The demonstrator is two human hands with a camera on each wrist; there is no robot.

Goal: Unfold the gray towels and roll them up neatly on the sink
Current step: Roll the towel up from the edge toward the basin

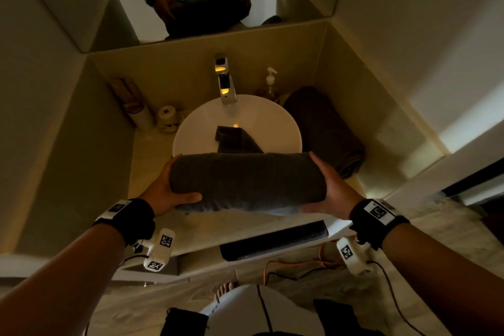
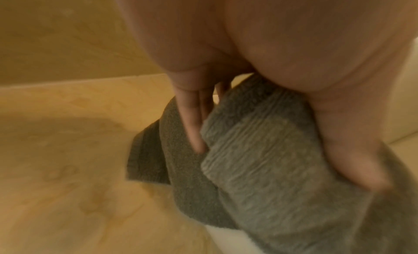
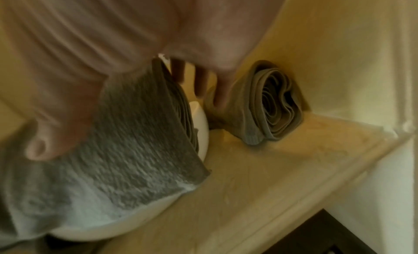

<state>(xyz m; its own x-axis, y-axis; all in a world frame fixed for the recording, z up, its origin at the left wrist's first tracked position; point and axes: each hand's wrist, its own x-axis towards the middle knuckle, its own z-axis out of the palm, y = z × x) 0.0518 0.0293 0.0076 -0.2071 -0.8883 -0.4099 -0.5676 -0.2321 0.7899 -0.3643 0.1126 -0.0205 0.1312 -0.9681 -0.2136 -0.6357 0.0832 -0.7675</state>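
Observation:
A rolled gray towel (image 1: 245,180) is held crosswise above the front rim of the round white sink basin (image 1: 191,123). My left hand (image 1: 169,185) grips its left end, thumb on the near side and fingers behind. My right hand (image 1: 330,188) grips the right end the same way. In the left wrist view my fingers (image 2: 194,132) press into the towel (image 2: 260,159), and a loose flap (image 2: 147,159) hangs off it. A dark gray flap (image 1: 234,139) lies in the basin beyond the roll. A second rolled gray towel (image 1: 324,128) lies on the counter right of the basin, its spiral end (image 3: 271,107) facing the right wrist view.
A chrome faucet (image 1: 225,82) stands behind the basin, with a soap pump bottle (image 1: 270,84) to its right. Cups and a tube (image 1: 166,117) stand at the back left. Another dark towel (image 1: 272,240) lies on the shelf below the counter (image 3: 271,177). Walls close in on both sides.

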